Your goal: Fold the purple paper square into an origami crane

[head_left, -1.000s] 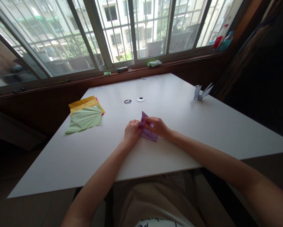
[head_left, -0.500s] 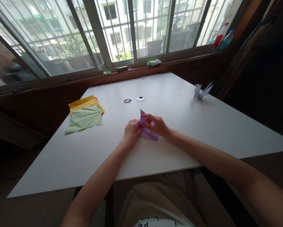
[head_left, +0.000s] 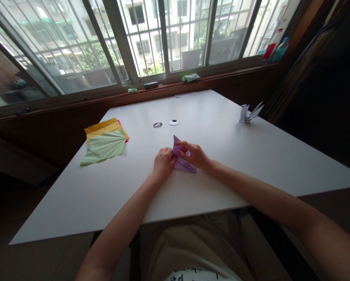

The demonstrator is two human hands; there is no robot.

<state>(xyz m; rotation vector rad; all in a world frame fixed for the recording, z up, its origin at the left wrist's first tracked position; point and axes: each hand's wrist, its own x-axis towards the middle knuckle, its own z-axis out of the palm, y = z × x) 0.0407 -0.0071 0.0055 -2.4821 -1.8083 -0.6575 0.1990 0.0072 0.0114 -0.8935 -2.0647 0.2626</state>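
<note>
Purple paper (head_left: 187,166): apparently mid-fold; left hand (head_left: 164,160) closed on its left edge, right hand (head_left: 196,154) half-curled over it, grip unclear; next, likely, align and press

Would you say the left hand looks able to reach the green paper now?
Probably yes: nothing visible stands between the left hand and the green paper, though that hand touches the purple paper.

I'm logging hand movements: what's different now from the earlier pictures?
The purple paper has turned slightly, far tip leftward, near corner rightward. On the right hand, the index fingertip shifted slightly farther from the person. No clear grasp or release shows. Left hand, green sheet and grey folded paper look unmoved.
</note>
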